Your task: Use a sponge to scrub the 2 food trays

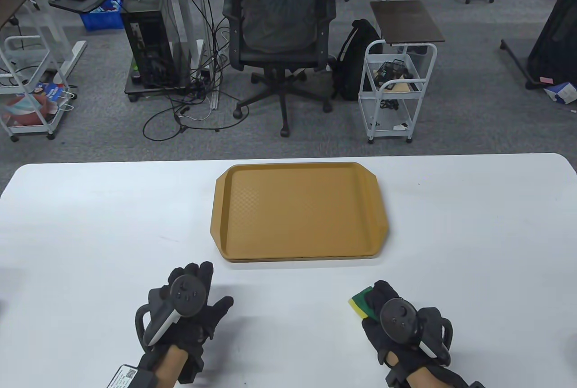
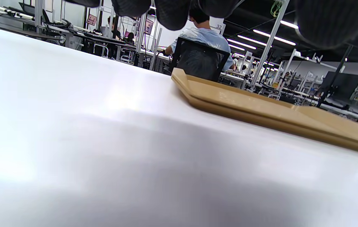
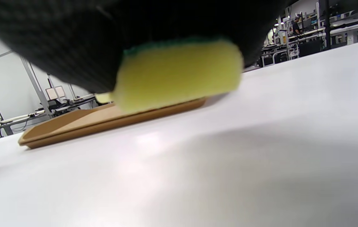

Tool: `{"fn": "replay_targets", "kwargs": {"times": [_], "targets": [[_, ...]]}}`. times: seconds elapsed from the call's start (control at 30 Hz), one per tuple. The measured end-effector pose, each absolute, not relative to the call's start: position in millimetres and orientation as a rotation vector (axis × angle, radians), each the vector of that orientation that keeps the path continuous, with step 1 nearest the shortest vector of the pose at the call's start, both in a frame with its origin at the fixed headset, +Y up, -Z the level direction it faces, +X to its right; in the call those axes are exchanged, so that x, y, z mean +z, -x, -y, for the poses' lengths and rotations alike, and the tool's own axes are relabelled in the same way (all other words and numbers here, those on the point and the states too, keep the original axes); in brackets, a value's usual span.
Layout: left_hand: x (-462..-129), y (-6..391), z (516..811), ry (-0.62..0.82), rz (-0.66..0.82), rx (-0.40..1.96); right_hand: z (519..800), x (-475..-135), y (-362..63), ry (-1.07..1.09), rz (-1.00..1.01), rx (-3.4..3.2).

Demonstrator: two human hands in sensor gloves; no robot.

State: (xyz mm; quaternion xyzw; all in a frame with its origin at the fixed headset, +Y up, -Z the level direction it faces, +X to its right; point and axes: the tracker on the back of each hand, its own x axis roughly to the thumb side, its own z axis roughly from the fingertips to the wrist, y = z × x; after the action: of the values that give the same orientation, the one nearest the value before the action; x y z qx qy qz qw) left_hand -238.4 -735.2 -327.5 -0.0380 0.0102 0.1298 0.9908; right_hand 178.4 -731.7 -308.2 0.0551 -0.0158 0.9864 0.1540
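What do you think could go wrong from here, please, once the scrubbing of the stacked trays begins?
The trays lie stacked and unheld on the smooth table; the left hand rests apart from them, so scrubbing might push the stack away. Only the top tray is exposed, so the lower one could get missed. The right hand covers most of the sponge, leaving little showing.

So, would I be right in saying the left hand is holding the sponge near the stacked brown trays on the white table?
Not quite: the right hand holds the sponge, as the table view shows. The left hand holds nothing. The rest stands: stacked brown trays, white table.
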Motion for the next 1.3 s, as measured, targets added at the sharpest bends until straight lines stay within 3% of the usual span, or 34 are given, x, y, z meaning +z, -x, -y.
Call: {"fn": "replay_targets", "kwargs": {"times": [0.33, 0.73, 1.3], "targets": [[-317.1, 250.2, 742.0, 0.019, -0.022, 0.227, 765.4, -321.1, -172.3, -0.197, -0.106, 2.852], [-320.7, 259.6, 743.8, 0.038, -0.049, 0.221, 759.3, -317.8, -176.5, -0.237, -0.191, 2.812], [-321.0, 260.4, 734.1, 0.022, -0.054, 0.259, 706.8, -292.9, -217.4, -0.144, 0.261, 2.742]]}}
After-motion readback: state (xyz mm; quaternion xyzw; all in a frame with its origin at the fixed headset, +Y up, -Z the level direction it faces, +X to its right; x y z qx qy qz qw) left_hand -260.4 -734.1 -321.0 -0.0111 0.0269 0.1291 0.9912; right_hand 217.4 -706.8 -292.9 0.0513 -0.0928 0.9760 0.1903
